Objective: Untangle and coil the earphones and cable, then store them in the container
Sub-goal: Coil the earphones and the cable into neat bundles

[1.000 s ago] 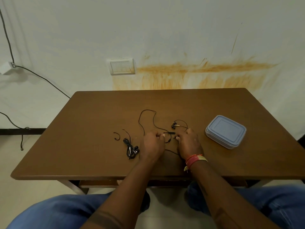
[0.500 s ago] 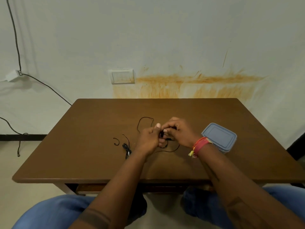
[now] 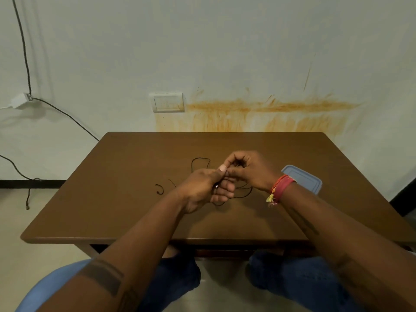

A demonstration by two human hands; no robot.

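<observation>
Thin black cable (image 3: 200, 162), looped, partly hand-hidden

Black cable (image 3: 199, 159), brown table (image 3: 126, 190), pale blue container (image 3: 304, 178).

Single view only, from the camera on my head: it looks forward and down across my forearms onto the brown table (image 3: 135, 199), facing the stained wall (image 3: 225, 52) behind its far edge. Wide angle, near enough that my left hand (image 3: 202, 188) and right hand (image 3: 249, 170) sit mid-frame, my knees at the bottom edge. No second view shares the scene.
</observation>
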